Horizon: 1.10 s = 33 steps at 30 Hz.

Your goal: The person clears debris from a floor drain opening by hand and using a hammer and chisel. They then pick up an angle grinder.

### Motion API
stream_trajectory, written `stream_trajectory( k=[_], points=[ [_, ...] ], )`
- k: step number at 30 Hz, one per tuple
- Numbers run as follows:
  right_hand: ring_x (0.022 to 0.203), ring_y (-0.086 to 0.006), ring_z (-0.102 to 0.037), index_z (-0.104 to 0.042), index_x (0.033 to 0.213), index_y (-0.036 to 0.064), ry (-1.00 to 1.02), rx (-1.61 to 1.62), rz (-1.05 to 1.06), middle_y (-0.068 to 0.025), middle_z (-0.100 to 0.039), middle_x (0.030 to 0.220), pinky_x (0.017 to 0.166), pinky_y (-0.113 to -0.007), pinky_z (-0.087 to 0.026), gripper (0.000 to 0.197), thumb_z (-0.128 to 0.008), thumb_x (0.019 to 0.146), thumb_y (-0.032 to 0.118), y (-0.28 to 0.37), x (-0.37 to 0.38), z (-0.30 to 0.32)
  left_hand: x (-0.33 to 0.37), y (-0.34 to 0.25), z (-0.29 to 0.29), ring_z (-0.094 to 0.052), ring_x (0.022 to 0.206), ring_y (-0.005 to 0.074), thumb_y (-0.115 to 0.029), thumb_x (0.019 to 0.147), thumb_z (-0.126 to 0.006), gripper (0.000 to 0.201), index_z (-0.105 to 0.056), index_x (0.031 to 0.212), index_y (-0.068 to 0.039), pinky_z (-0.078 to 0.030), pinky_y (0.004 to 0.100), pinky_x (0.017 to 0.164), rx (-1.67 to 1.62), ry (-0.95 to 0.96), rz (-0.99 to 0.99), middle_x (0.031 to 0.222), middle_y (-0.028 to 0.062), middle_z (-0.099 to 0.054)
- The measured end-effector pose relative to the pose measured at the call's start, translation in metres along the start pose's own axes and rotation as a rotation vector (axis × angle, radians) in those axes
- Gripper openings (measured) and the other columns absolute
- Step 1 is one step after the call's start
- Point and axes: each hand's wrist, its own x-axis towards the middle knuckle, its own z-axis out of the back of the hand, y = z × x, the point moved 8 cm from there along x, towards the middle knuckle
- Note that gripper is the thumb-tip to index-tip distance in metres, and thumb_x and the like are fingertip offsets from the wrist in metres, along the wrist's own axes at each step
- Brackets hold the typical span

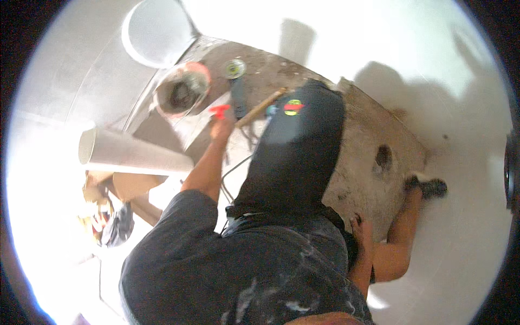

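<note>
My left hand (219,129) is closed around a tool with a bright red handle (219,111); blur hides what kind it is. Beside that hand lies a brown wooden handle (261,108), and just past it an angle grinder (236,89) with a round yellow-green disc. A bucket with an orange-red rim (183,90) stands farther left, grey material inside. My right hand (363,230) rests low by my right hip, against dark cloth. Its fingers look apart, and nothing shows in them.
A large white cylinder (135,151) lies at left near brown cardboard (135,185) and a dark bag (118,225). A round white container (157,33) stands at the far left. White walls (390,49) border the dusty floor (357,179), which has a dark hole or stain (383,157).
</note>
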Motion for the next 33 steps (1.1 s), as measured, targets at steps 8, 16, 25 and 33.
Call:
stream_trajectory(
  k=[8,16,25,33],
  points=[
    [0.111,-0.0404,-0.062,-0.059,0.129,0.0022,-0.006,-0.013,-0.082,-0.0241,-0.065,0.120,0.095,-0.045,-0.048,0.043,-0.061,0.094,0.026,0.037,-0.018,0.038,0.003,0.083,-0.045,-0.064,0.064,0.0273,-0.030,0.086,-0.063,0.026,-0.066,0.108,-0.016,-0.048,0.0472,0.046,0.408,-0.281,-0.345,0.075,0.0099,-0.063],
    [0.093,-0.0403,-0.065,-0.061,0.128,0.0071,-0.034,0.152,-0.021,-0.0242,-0.068,0.100,0.082,-0.048,-0.051,0.042,-0.062,0.091,0.028,-0.027,0.009,-0.010,-0.017,0.027,0.064,-0.059,0.104,0.0324,-0.035,0.089,-0.062,0.040,-0.063,0.103,0.002,-0.053,0.0478,0.082,-0.374,-0.196,0.019,0.111,0.0230,-0.064],
    [0.071,-0.0422,-0.061,-0.067,0.089,0.0002,-0.156,0.175,-0.008,-0.0242,-0.064,0.077,0.065,-0.050,-0.049,0.031,-0.064,0.088,0.031,-0.030,0.001,-0.014,-0.105,-0.194,0.271,-0.064,0.104,0.0246,-0.050,0.098,-0.052,0.059,-0.057,0.131,-0.001,-0.050,0.0351,0.094,-1.962,0.487,-0.327,0.120,0.0123,-0.065],
    [0.079,-0.0440,-0.063,-0.065,0.088,-0.0027,-0.083,0.123,0.076,-0.0272,-0.065,0.085,0.069,-0.051,-0.049,0.030,-0.066,0.086,0.027,0.039,-0.007,0.042,-0.112,-0.259,0.364,-0.061,0.110,0.0222,-0.037,0.099,-0.053,0.047,-0.061,0.126,0.001,-0.044,0.0328,0.099,-1.525,0.387,-0.346,0.119,0.0128,-0.066]
  ],
)
